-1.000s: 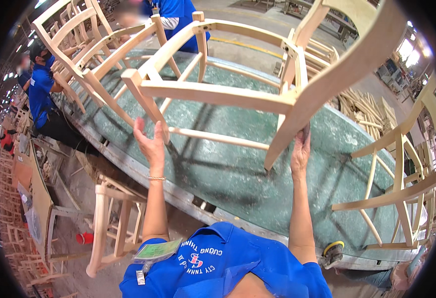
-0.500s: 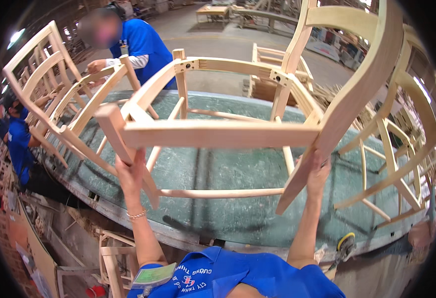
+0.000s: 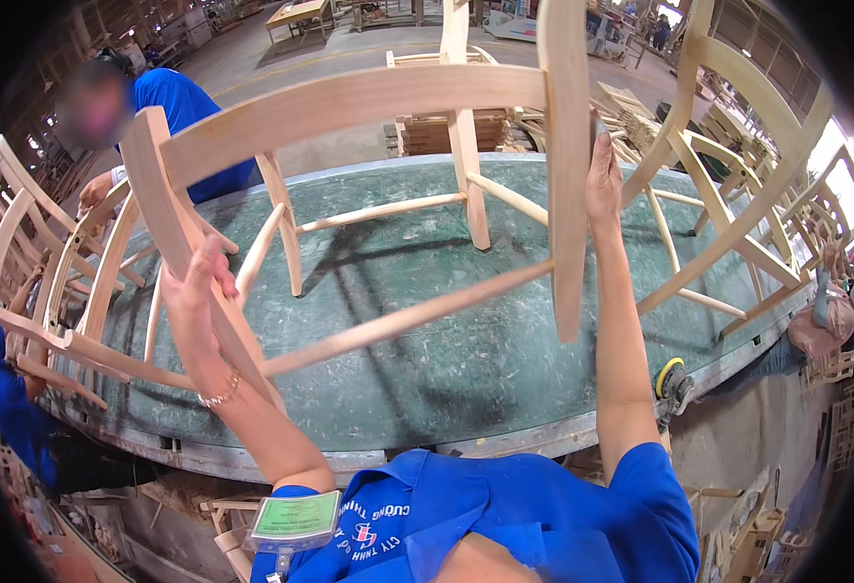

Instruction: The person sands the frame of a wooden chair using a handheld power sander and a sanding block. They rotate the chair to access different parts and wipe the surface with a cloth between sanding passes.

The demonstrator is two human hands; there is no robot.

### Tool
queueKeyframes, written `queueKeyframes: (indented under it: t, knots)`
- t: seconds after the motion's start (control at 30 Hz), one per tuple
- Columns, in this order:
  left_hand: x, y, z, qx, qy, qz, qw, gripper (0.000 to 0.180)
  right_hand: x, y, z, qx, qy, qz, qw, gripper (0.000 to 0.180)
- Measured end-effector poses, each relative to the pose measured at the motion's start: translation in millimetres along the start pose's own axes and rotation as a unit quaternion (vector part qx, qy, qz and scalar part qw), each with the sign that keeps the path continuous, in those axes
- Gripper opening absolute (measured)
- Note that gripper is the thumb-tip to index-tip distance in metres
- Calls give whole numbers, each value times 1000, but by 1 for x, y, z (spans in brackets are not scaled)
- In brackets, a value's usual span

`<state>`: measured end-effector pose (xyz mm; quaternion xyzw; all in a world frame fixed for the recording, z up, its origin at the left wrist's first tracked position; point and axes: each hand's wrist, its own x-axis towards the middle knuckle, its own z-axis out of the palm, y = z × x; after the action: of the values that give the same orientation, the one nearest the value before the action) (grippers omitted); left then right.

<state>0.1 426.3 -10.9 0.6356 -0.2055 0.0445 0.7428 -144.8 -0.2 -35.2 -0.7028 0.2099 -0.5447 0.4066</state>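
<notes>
Leftmost, a second unfinished chair frame [image 3: 48, 291] lies on the green worktable [image 3: 427, 389], a co-worker in blue [image 3: 179, 107] beside it; next, the left hand [image 3: 198, 291] wraps one leg of the bare wooden chair frame [image 3: 368, 97], held up over the table; the right hand [image 3: 604, 180] clasps another leg. Stiff and probably fairly light, though awkward, it seems best gripped by the legs; another frame [image 3: 738, 175] stands rightward.

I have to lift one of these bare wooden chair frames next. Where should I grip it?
Probably by two legs, from the underside, as here: the left hand and right hand each wrap a leg of the tipped chair frame. The legs are slim, straight and wide apart.
</notes>
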Motion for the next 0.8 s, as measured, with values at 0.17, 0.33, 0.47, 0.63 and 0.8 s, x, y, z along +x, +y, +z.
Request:
queueKeyframes:
  t: [0.17,0.33,0.47,0.63,0.8]
  knots:
    - [39,5,14,11,-2,-17,1000,32,-18,-8,-20,108,-16,13,994,55]
    - [66,5,15,22,21,-17,999,30,-73,-36,-26,46,-66,39,996,44]
    - [74,6,24,22,17,-22,999,31,-98,-18,-5,-178,-79,-153,969,38]
    - [85,-1,32,19,0,-47,999,27,-150,3,71,-226,-72,-267,934,39]
    - [104,7,17,45,-4,-34,998,27,-172,-44,113,-150,-131,-322,925,35]
